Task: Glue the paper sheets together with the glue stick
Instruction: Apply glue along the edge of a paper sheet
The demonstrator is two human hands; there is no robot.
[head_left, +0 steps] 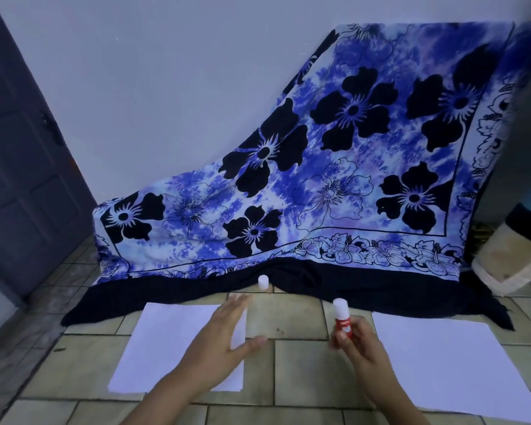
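The right hand (357, 338) curls its fingers round the red lower body of the glue stick (341, 317), holding it upright with its white end at twelve o'clock. The label shows white marks on red, too blurred to read. At nine o'clock from it the left hand (224, 332) is spread with straight fingers, holding nothing, over the right edge of the left paper sheet (154, 348). The right paper sheet (442, 363) lies at four o'clock of the stick on the tiled floor (301, 378). A white cap (263, 282) stands at eleven o'clock, beside the flowered blue cloth (319, 179).
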